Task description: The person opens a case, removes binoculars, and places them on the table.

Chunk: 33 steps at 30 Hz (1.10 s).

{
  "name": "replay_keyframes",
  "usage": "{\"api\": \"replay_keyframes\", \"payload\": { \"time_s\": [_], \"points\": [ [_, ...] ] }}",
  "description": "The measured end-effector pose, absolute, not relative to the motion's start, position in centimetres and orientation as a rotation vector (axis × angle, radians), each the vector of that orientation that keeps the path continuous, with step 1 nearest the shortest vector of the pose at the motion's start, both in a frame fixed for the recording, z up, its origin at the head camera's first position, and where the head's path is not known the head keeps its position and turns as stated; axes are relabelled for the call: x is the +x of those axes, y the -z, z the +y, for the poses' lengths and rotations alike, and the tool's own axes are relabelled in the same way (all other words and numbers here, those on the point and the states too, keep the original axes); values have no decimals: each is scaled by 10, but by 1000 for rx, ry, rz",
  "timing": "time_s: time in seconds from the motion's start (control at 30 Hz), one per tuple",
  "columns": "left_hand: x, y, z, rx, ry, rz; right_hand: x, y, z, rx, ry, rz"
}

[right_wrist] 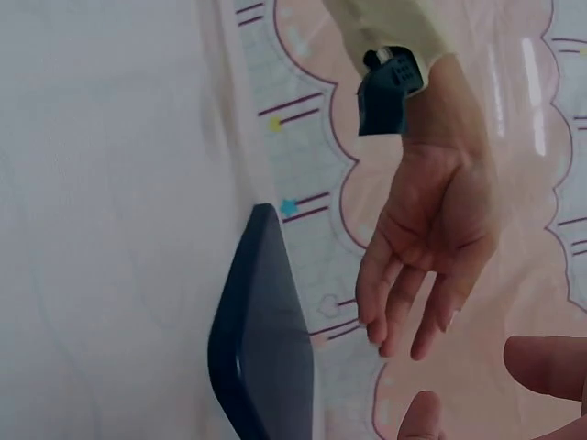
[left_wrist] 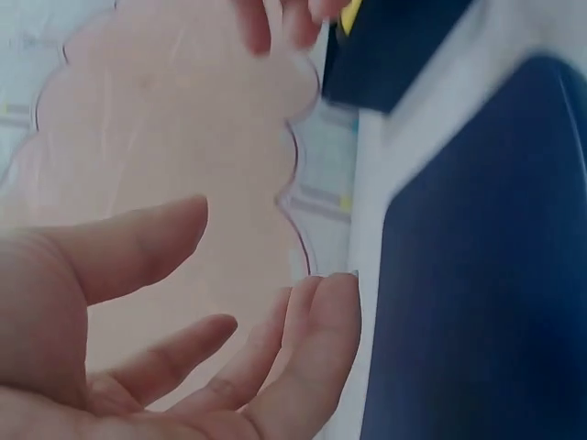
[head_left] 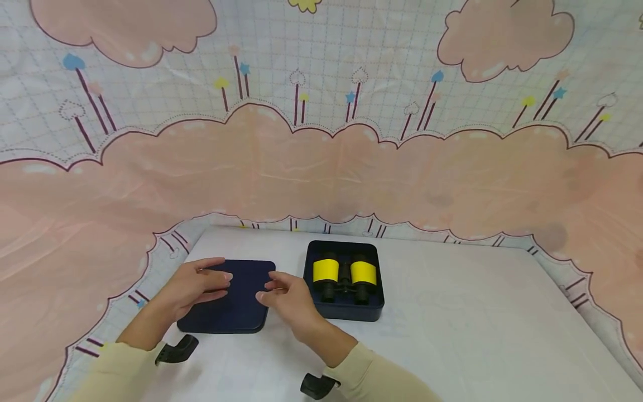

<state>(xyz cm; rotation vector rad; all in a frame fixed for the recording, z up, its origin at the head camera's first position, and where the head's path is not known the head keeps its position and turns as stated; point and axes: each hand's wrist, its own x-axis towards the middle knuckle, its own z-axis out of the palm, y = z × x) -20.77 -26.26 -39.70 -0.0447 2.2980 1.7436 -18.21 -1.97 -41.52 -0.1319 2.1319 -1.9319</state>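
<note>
While the left hand (head_left: pixel 196 286) hovered over the dark blue lid (head_left: pixel 241 304), thumb and fingers loosely spread, we saw the right hand (head_left: pixel 291 301) near its right edge, digits likewise parted. Right of the lid, we logged yellow-and-black binoculars (head_left: pixel 344 274) inside the dark box (head_left: pixel 346 313).

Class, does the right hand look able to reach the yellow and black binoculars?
Probably yes: the binoculars lie uncovered in an open dark blue rectangular box, near the empty right hand.
</note>
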Motion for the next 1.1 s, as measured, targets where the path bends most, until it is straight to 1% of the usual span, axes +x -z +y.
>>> {"api": "replay_keyframes", "payload": {
  "time_s": [0.27, 0.5, 1.1],
  "points": [
    [-206, 381, -228, -9, -1773, 2268, -189, 404, 6, -109, 1961, 2118],
    [-205, 368, -204, 25, -1791, 2236, -195, 406, 26, -98, 1960, 2139],
    [-216, 372, -146, 29, -1814, 2131, -215, 411, 76, -28, 1957, 2223]
  ]
}}
